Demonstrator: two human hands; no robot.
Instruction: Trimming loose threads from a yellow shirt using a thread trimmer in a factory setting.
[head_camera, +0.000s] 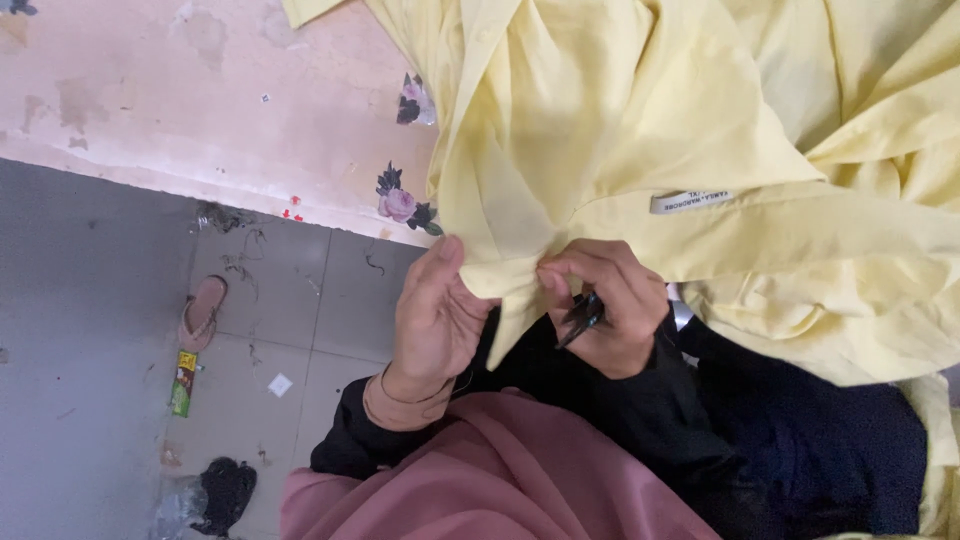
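Observation:
A pale yellow shirt (640, 130) lies bunched over a table, and its collar edge hangs toward me. My left hand (435, 315) pinches the shirt's hanging edge from the left. My right hand (610, 300) grips the same edge from the right and also holds a small dark thread clipper (582, 317) in its fingers. A white label (690, 200) is sewn inside the collar. Both wrists wear black sleeves, and pink cloth (490, 470) covers my lap.
The pink floral table cover (200, 110) ends at an edge above a grey tiled floor (100, 350). On the floor lie a pink sandal (203, 312), a green wrapper (183, 384), thread scraps and a dark bundle (225, 490).

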